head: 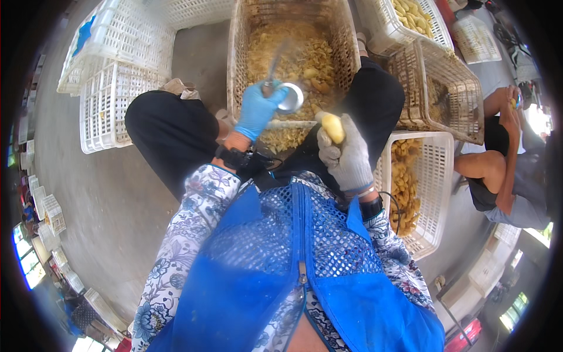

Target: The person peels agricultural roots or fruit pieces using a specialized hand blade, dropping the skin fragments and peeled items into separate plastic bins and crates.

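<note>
My left hand point(257, 108), in a blue disposable glove, grips a knife-like tool point(273, 66) with a thin, motion-blurred blade pointing away from me. A round shiny metal piece point(290, 97) sits at its thumb; whether it belongs to the tool I cannot tell. My right hand point(349, 152), in a grey-white knitted glove, holds a pale yellow peeled fruit or tuber point(333, 127) upright between fingers and thumb. Both hands are over the near end of a dirty plastic crate point(235, 57) between my knees. Yellow peelings point(303, 57) and a few larger pieces lie in it.
On the right stand a white crate of yellow-brown pieces point(402, 185), a stained crate point(418, 83) and a crate of pale yellow pieces point(411, 17). White crates point(118, 97) are stacked on the left. Another person point(506, 163) sits at the far right.
</note>
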{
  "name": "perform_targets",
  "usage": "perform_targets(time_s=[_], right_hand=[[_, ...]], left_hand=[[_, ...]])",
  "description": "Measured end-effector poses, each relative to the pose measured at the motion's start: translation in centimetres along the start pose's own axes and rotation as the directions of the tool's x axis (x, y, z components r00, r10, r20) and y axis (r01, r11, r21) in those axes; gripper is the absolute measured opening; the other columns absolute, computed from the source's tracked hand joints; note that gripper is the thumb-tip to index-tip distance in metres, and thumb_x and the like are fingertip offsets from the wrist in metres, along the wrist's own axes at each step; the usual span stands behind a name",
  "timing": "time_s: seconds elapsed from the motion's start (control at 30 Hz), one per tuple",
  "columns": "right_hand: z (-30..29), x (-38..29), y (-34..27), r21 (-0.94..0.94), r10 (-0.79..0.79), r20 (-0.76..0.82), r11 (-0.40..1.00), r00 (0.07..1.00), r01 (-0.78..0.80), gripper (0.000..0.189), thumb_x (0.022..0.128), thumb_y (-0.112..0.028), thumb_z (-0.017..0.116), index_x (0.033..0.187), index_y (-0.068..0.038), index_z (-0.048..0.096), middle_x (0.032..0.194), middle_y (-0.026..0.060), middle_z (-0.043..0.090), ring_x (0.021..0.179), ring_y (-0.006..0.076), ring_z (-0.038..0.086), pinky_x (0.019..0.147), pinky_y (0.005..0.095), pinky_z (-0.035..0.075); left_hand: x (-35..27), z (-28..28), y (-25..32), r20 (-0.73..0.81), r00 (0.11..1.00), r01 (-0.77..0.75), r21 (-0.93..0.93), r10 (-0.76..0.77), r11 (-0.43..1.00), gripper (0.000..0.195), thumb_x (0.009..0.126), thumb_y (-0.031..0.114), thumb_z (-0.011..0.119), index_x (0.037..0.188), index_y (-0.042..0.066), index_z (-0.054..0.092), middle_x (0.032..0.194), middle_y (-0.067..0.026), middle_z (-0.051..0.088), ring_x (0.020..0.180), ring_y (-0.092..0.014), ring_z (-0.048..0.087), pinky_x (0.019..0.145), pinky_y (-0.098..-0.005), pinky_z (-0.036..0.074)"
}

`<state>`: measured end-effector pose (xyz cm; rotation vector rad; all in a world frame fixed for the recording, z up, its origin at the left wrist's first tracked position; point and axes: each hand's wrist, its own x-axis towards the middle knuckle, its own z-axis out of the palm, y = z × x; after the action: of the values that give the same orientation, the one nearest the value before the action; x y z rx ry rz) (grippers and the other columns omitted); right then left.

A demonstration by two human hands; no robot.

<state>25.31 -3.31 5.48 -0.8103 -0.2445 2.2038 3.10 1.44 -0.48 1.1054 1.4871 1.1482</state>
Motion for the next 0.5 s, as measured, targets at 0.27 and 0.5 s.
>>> perform_targets(time_s=[0.27,0.5], right_hand=[[0.3,1.2,0.7,-0.114,-0.031,-0.136,0.993,0.99,0.015,0.043,0.103,-0.046,0.041,0.112,-0.005,0.054,0.079,0.0045,0.058,0.055,0.0079,0.047,0.045,0.0181,0.036],[1.3,1.9,1.1,-0.07,-0.014,-0.31,0.997,0.951,-0.008,0.045,0.103,-0.047,0.04,0.09,-0.005,0.052,0.061,0.0007,0.049,0.04,0.0079,0.038,0.036,0.0205,0.032]], left_hand=[[-2.3,2.8,2.7,0.236,0.971,0.076,-0.179,-0.032,0.981,0.027,0.087,0.018,0.073,0.104,-0.002,0.069,0.087,-0.0063,0.071,0.077,-0.013,0.064,0.069,-0.0282,0.053],[-3.0,3.3,3.2,0.209,0.967,-0.149,0.005,0.144,0.989,0.026,0.085,0.02,0.075,0.1,-0.001,0.07,0.083,-0.0091,0.071,0.075,-0.012,0.065,0.068,-0.0294,0.052]])
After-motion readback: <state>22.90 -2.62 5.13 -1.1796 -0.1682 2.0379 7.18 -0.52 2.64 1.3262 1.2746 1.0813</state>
